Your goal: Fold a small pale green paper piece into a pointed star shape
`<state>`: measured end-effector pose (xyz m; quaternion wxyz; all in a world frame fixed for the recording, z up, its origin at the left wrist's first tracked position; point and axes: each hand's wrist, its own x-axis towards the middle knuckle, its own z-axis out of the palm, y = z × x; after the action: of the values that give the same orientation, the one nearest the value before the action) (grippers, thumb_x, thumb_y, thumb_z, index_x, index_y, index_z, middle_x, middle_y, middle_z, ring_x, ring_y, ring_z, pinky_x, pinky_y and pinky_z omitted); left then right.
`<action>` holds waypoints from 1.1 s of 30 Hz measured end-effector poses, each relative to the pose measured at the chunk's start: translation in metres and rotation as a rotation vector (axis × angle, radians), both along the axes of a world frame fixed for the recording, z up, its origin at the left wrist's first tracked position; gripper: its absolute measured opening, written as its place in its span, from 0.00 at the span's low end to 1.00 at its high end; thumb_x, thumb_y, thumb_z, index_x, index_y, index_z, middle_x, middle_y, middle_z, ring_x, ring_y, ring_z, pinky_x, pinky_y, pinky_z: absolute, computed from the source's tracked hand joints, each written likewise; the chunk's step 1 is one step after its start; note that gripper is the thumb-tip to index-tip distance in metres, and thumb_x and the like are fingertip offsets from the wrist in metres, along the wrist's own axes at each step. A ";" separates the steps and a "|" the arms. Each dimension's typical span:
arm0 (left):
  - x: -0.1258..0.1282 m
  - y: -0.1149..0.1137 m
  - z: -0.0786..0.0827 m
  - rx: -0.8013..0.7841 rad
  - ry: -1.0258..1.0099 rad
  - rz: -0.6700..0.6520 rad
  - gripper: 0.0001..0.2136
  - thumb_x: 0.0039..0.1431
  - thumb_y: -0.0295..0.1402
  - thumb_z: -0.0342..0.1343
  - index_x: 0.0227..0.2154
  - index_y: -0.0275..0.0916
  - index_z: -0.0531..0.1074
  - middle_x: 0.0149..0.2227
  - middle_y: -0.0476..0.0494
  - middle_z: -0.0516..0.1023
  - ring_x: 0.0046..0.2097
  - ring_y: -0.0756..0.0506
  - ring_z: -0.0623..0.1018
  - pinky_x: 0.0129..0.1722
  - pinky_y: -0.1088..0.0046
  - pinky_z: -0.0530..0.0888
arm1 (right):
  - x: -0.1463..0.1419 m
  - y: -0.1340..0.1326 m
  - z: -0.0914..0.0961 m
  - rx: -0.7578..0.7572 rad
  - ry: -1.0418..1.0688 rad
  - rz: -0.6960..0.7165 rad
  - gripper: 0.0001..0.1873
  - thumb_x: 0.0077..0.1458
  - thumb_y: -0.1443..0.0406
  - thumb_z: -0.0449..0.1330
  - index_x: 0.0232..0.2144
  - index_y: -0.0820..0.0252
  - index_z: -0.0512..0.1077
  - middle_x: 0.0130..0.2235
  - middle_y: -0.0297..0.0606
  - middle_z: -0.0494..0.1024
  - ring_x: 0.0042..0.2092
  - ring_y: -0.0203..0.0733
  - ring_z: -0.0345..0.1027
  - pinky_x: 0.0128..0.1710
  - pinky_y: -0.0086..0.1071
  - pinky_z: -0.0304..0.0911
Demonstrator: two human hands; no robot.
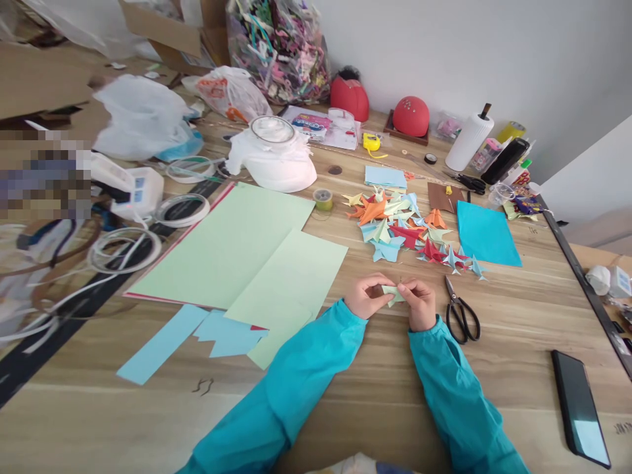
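Observation:
A small piece of folded pale green paper (391,291) is pinched between my two hands above the table. My left hand (368,294) grips its left side with thumb and fingers. On the other side, my right hand (419,303) closes its thumb and fingertips on the paper's right end. Just beyond the hands lies a pile of folded paper cranes (395,220) in orange, red, blue, yellow and pale green. Black-handled scissors (462,315) rest to the right of my right hand.
Pale green sheets (237,243) and blue paper strips (162,345) lie to the left. A turquoise sheet (488,234) is at the right, with a phone (581,408) nearer me. A thread spool (323,199), white-wrapped bundle (274,158) and coiled cables (123,250) stand farther off.

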<state>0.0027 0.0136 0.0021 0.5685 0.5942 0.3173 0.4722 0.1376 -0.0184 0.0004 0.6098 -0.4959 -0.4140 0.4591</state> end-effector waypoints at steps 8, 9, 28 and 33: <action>0.000 0.000 -0.001 0.055 0.071 0.011 0.07 0.45 0.27 0.57 0.31 0.34 0.75 0.31 0.42 0.72 0.34 0.47 0.73 0.34 0.71 0.70 | -0.002 -0.001 0.003 -0.020 -0.022 0.039 0.06 0.41 0.64 0.64 0.19 0.60 0.71 0.20 0.30 0.69 0.22 0.32 0.60 0.22 0.27 0.56; 0.000 0.000 0.000 0.041 0.060 0.013 0.07 0.45 0.27 0.57 0.30 0.34 0.75 0.31 0.42 0.72 0.34 0.47 0.73 0.33 0.72 0.70 | -0.002 -0.001 0.004 -0.031 -0.019 0.035 0.07 0.41 0.63 0.64 0.19 0.60 0.71 0.21 0.31 0.70 0.22 0.32 0.60 0.21 0.27 0.57; 0.004 0.000 0.004 -0.145 0.002 0.149 0.08 0.43 0.34 0.60 0.25 0.34 0.75 0.27 0.44 0.73 0.29 0.50 0.71 0.28 0.74 0.68 | -0.003 -0.002 0.000 -0.035 -0.001 0.056 0.13 0.37 0.63 0.66 0.29 0.59 0.72 0.27 0.34 0.74 0.27 0.36 0.66 0.22 0.28 0.62; 0.005 -0.001 0.007 -0.264 -0.048 0.130 0.11 0.44 0.36 0.59 0.29 0.34 0.75 0.28 0.44 0.75 0.30 0.49 0.72 0.30 0.73 0.70 | -0.002 0.001 -0.003 -0.101 -0.004 -0.071 0.09 0.39 0.61 0.64 0.23 0.61 0.72 0.21 0.34 0.74 0.23 0.35 0.65 0.21 0.29 0.63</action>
<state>0.0073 0.0121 0.0090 0.6171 0.4811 0.4010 0.4763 0.1353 -0.0173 -0.0029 0.5992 -0.5413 -0.3737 0.4564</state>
